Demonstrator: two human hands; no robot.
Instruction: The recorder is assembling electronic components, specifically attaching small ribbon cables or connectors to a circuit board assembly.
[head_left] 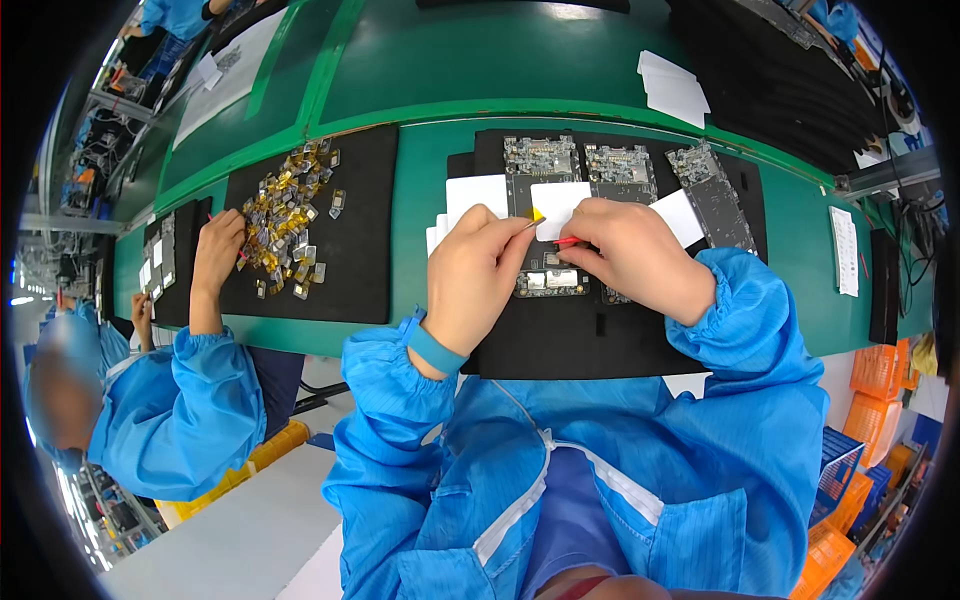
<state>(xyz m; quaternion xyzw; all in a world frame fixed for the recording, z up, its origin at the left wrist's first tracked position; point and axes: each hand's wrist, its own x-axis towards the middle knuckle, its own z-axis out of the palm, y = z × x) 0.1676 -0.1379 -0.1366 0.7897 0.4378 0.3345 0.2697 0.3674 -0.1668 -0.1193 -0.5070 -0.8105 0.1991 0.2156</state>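
My left hand point(468, 268), with a teal band at the wrist, pinches a small piece with a yellow tab point(538, 215) between thumb and forefinger. Close beside it, my right hand point(640, 258) is closed on a thin red tool point(567, 241), mostly hidden by the fingers. Both hands are over a circuit board point(550, 284) partly covered by a white card point(560, 198). Another circuit board point(722, 205) lies at the right, with a white card point(680, 217) beside it. The boards rest on a black foam mat point(540, 345).
To the left, a heap of small yellow and silver parts point(285, 215) lies on another black mat point(345, 280). A co-worker's hand point(217, 245) reaches that heap. White sheets point(672, 88) lie at the back, and a white label strip point(845, 250) at the right. Orange crates point(872, 425) stand lower right.
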